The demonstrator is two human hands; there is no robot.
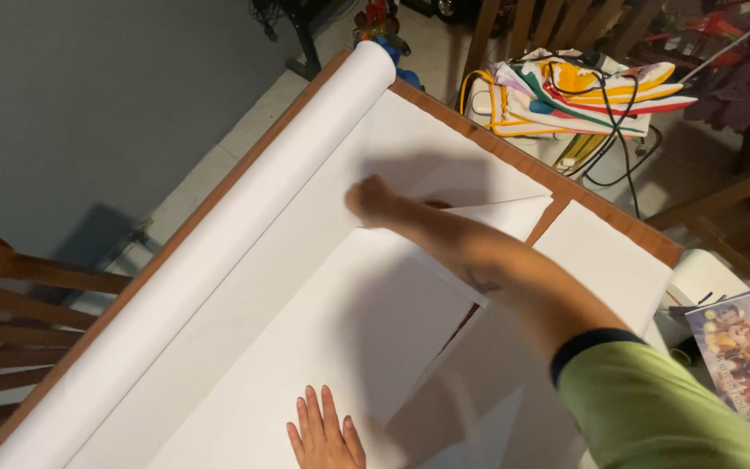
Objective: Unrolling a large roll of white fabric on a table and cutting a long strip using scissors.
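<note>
My left hand [325, 434] lies flat, fingers spread, on a large white paper sheet [332, 330] at the bottom of the view. My right hand [368, 199] reaches far across the table, blurred, with its fingers curled at the far edge of the same sheet; whether it pinches the paper is unclear. The right arm, in a green sleeve with a dark cuff [653, 399], crosses over the sheets. A long roll of white paper [219, 252] lies along the left edge of the wooden table [605, 208], partly unrolled under the sheet.
Other white sheets [605, 260] overlap at the right. A colourful cartoon booklet [744, 347] lies at the right edge. A striped bag with cables [575, 91] sits on the floor beyond the table. Wooden chairs [10, 295] stand at the left and back.
</note>
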